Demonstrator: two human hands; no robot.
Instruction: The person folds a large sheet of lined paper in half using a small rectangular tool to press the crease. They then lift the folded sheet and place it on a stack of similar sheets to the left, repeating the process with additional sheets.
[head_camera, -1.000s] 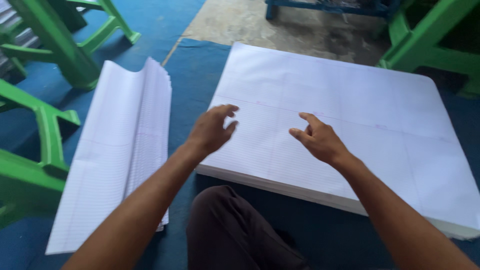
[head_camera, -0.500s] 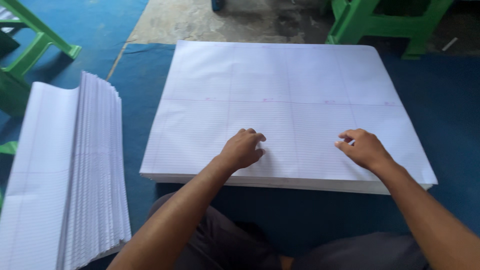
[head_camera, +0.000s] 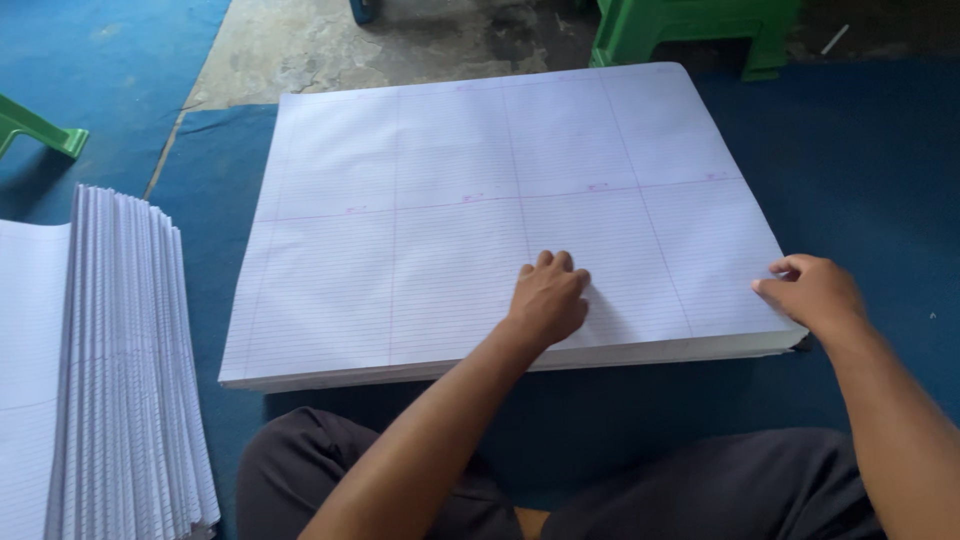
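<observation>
Two hands work the ruled paper stack (head_camera: 480, 220): left hand (head_camera: 548, 300) presses flat, fingers curled, holding nothing. Right hand (head_camera: 815, 295) pinches the near-right corner, likely the best hold for thin, floppy sheets.

Soft daylight fills the picture, and the big white paper stack (head_camera: 500, 220) looks bright with no glare. A faint shadow sits under its near edge. Everything looks sharp, with no blur.
</observation>
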